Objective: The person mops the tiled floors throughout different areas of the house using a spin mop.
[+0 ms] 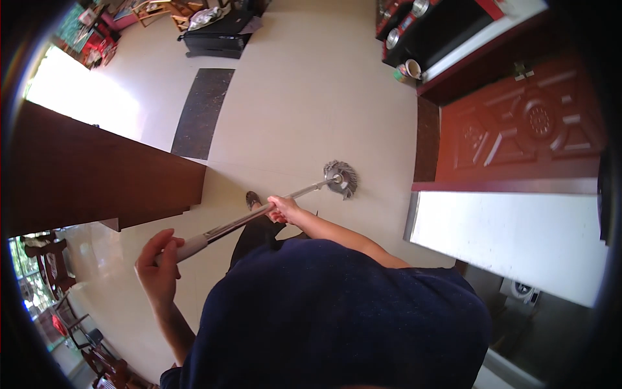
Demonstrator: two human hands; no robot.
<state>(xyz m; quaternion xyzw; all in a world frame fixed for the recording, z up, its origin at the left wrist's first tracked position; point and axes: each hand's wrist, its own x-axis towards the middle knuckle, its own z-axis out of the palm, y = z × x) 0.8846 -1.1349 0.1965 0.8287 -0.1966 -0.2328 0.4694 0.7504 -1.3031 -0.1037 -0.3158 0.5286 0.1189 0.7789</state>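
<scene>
A spin mop lies slantwise across the view, with its round string mop head (342, 179) resting on the pale tiled floor (311, 97) ahead of me. My left hand (160, 260) is wrapped around the light grip (192, 248) at the upper end of the mop's metal pole (235, 224). Farther down, my right hand (284, 210) closes around the same pole. Grey strands fan out from the metal disc of the head. One of my feet, in a dark shoe (252, 200), shows just beyond the pole; the other foot is hidden.
At left juts a dark wooden panel (107, 170), near a dark floor strip (203, 114). A black suitcase (216, 41) lies at the far left. Right of me are a carved red-brown door (525, 121), a white wall (505, 233) and a small bin (412, 69) by a black cabinet (452, 34). Wooden chairs (53, 262) stand lower left.
</scene>
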